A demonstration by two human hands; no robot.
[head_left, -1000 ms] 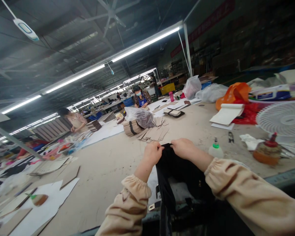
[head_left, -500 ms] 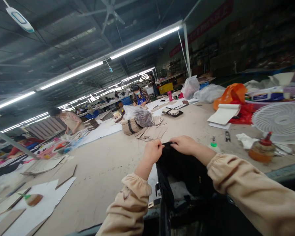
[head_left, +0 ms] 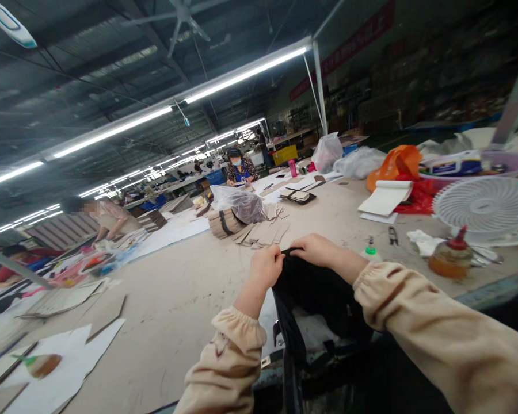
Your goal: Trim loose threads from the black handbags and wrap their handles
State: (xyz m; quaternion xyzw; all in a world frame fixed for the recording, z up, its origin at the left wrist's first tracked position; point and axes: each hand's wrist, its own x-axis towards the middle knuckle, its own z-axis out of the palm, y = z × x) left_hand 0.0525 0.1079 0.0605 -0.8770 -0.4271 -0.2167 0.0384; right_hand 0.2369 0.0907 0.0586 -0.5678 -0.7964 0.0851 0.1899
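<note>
Both my hands pinch the top edge of a black bag [head_left: 315, 299] that hangs over the near edge of the worktable [head_left: 185, 287]. My left hand [head_left: 265, 267] is closed on the left part of that edge. Close beside it, my right hand [head_left: 317, 249] grips the right part, knuckles up. The bag's straps and a metal buckle [head_left: 266, 361] dangle below my wrists. Beige sleeves cover both forearms.
A small glue bottle with a green cap [head_left: 370, 251], scissors [head_left: 392, 234], an amber bottle [head_left: 452, 260] and a white fan [head_left: 487, 205] lie to the right. Stacked brown card pieces [head_left: 259, 230] lie ahead. Other people work at the far tables.
The view has drifted so everything sits slightly further left and lower; my hands keep the same grip on the bag's edge.
</note>
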